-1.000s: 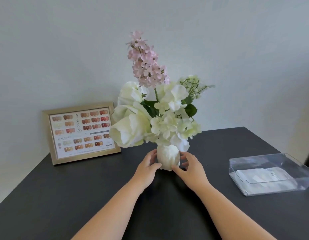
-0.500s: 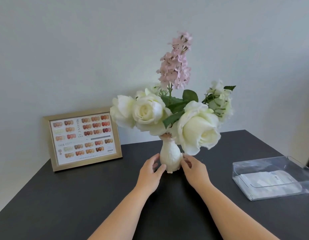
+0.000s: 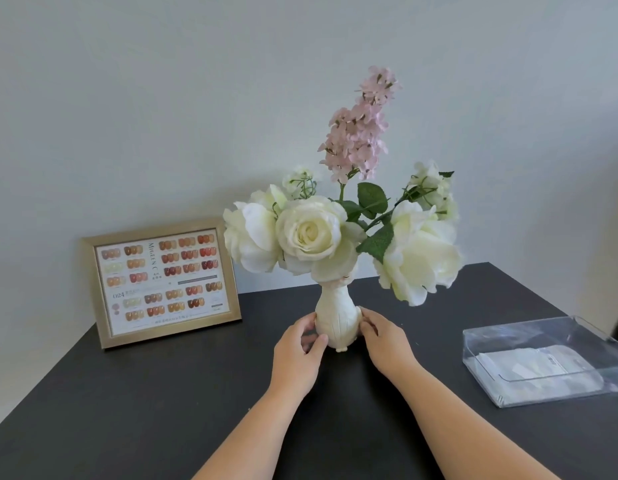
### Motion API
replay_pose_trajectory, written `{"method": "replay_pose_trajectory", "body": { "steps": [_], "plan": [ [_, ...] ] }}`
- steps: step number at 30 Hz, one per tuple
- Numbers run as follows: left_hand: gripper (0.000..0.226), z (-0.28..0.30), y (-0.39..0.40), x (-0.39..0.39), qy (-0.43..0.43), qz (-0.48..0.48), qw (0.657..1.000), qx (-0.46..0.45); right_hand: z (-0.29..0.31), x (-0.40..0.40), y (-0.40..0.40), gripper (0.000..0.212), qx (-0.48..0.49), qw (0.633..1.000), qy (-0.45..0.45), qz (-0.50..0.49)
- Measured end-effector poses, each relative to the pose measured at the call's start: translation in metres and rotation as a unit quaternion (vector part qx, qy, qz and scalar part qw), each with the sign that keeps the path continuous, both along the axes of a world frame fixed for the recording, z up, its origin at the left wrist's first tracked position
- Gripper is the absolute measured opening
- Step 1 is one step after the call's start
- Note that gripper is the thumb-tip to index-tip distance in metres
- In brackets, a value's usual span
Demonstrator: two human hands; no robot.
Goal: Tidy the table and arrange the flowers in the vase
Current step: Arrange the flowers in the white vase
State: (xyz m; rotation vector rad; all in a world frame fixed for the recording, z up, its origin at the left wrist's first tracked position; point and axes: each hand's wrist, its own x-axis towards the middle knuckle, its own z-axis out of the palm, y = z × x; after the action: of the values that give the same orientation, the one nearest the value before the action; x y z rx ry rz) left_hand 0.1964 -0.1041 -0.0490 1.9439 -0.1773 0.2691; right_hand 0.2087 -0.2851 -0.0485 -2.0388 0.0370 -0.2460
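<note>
A small white vase stands upright on the dark table, near its back edge. It holds large white roses, green leaves and a tall pink flower spike. My left hand cups the vase's left side with thumb and fingers touching it. My right hand presses against the vase's right side. Both hands grip the vase low on its body.
A gold picture frame with a nail-colour chart leans against the wall at the back left. A clear plastic tray holding white packets lies at the right. The table's right edge runs just beyond the tray.
The vase has been turned between my hands, so the roses now face me and the pink spike leans right. Both hands stay on the vase.
</note>
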Motion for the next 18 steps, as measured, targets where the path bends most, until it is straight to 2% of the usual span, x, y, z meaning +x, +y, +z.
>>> {"method": "replay_pose_trajectory", "body": {
  "steps": [5,9,12,14,16,18],
  "plan": [
    [0.027,0.003,0.006,-0.009,-0.022,0.005,0.998,-0.052,0.006,-0.024,0.0,0.033,0.073,0.995,-0.056,-0.038],
    [0.012,0.028,0.025,-0.021,-0.105,0.039,0.972,-0.205,0.029,-0.054,-0.001,0.034,0.161,0.971,-0.156,-0.081],
    [0.01,0.072,0.044,-0.02,-0.132,0.047,0.939,-0.314,0.058,-0.07,-0.003,0.065,0.225,0.932,-0.27,-0.092],
    [0.015,0.099,0.054,-0.016,-0.112,0.033,0.924,-0.364,0.074,-0.078,-0.004,0.087,0.223,0.912,-0.332,-0.09],
    [0.037,0.122,0.062,-0.013,-0.106,-0.01,0.921,-0.376,0.09,-0.083,-0.003,0.098,0.207,0.902,-0.367,-0.091],
    [0.045,0.14,0.065,-0.012,-0.121,-0.059,0.925,-0.355,0.103,-0.085,-0.003,0.1,0.177,0.895,-0.398,-0.093]
  ]
}}
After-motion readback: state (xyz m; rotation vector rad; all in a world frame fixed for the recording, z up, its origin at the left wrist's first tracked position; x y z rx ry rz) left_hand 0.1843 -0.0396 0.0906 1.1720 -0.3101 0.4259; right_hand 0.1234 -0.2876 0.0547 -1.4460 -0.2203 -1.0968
